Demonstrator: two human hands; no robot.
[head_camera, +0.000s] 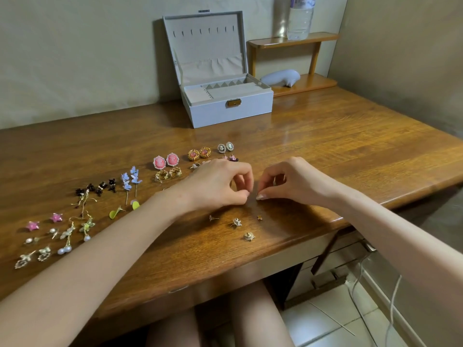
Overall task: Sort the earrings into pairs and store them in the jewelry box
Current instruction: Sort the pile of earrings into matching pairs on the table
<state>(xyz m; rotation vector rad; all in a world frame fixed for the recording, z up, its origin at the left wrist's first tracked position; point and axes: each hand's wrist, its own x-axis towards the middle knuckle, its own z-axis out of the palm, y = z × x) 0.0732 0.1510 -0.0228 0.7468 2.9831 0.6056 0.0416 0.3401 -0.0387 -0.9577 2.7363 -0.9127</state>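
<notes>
Across most of my view, a glossy brown wooden desk [325, 146] is carrying all the work. At its back, a pale grey jewelry box with a brass clasp [230, 113] is standing with its lid raised and its lined compartments showing. I am seeing no earring in it, so I am judging storage as not yet begun.

Near the front edge, the left hand [218, 184] and the right hand [295, 181] are hovering side by side. Each has its fingers curled and its thumb meeting a fingertip, and the two pinches are almost touching. Whether either pinch is gripping a tiny earring I cannot tell; nothing is showing between the tips.

Left of the hands, sorted pairs are lying in rows: pink oval cameo studs ringed with pearls [166, 161], blue fabric-flower drops on thin wires [131, 181], and pearl-and-leaf dangles [66, 242]. Just in front of the hands, four small gold studs [235, 222] are lying apart, not yet set side by side.

Handling, as I am judging it: every piece is very light, and the hard studs are likely to slip on the polished wood. I am advising a fingertip pinch across the decorated head, leaving the post free. The drops and dangles are looking fragile and prone to tangling, so I am advising a lift by the hook, never by petal or pearl.
</notes>
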